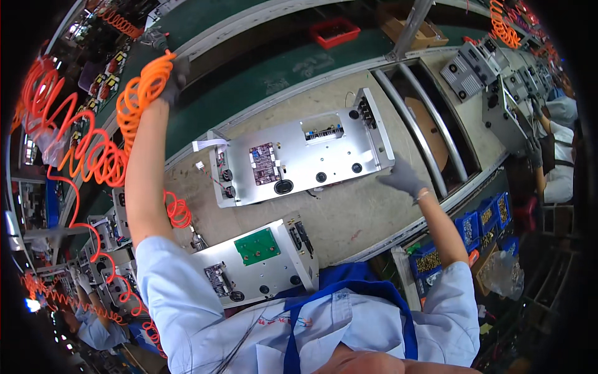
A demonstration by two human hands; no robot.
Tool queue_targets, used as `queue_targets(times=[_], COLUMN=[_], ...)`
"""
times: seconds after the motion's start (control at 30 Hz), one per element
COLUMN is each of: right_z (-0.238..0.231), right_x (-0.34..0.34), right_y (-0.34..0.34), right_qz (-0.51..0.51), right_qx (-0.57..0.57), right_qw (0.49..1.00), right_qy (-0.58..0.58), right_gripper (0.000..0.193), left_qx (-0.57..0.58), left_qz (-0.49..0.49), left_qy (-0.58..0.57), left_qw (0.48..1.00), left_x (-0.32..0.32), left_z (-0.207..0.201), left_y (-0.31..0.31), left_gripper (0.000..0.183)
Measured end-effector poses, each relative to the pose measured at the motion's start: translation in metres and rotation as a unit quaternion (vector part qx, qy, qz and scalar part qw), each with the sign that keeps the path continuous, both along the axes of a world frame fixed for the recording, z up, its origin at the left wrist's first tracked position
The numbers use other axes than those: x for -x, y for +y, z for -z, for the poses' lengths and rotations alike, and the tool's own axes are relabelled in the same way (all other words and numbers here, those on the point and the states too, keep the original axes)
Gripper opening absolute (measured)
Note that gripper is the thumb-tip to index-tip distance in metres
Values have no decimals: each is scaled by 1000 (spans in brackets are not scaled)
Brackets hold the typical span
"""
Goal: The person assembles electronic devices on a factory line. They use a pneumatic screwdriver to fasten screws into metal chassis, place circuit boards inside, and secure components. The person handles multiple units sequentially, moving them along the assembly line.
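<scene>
A silver sheet-metal chassis (299, 163) lies across the bench, carrying a dark circuit board (265, 164) and round black grommets. At its near right corner is my right hand (406, 179) in a grey glove, fingers stretched out beside the end plate (377, 131). My left arm reaches far forward. The gloved left hand (179, 80) is partly behind an orange coiled air hose (144, 87), so its fingers are hidden. Just beyond it hangs a dark air tool (154, 40). Whether the hand touches the tool cannot be made out.
A second chassis with a green board (257, 247) lies close to my body. Two metal rollers (411, 131) cross the line at right. Blue bins (467, 229) of small brass-coloured parts stand lower right; a red tray (335, 32) is at the back. Other people work at both sides.
</scene>
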State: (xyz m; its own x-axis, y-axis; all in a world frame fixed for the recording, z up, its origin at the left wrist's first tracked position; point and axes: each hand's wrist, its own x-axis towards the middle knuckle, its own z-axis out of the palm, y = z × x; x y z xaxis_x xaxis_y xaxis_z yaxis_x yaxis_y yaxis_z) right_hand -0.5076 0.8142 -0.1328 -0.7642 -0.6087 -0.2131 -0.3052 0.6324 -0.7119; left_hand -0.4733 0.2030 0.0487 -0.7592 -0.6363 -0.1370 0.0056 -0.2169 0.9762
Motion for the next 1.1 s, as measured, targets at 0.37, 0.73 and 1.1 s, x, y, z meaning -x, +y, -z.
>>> queue_targets(times=[0.37, 0.73, 1.1], right_z=[123, -85, -224], right_x=[-32, -5, 119], right_y=[-65, -51, -88], right_qz=[120, 177, -122], right_qx=[58, -151, -383], right_qw=[991, 950, 900], right_qy=[15, -208, -171], right_gripper=[30, 38, 24], left_qx=[223, 293, 421], left_qz=[246, 301, 530], left_qy=[-140, -176, -202], left_qw=[933, 890, 707], left_x=[-136, -51, -41], left_z=[172, 181, 150], left_y=[62, 80, 122], left_gripper=[45, 46, 47])
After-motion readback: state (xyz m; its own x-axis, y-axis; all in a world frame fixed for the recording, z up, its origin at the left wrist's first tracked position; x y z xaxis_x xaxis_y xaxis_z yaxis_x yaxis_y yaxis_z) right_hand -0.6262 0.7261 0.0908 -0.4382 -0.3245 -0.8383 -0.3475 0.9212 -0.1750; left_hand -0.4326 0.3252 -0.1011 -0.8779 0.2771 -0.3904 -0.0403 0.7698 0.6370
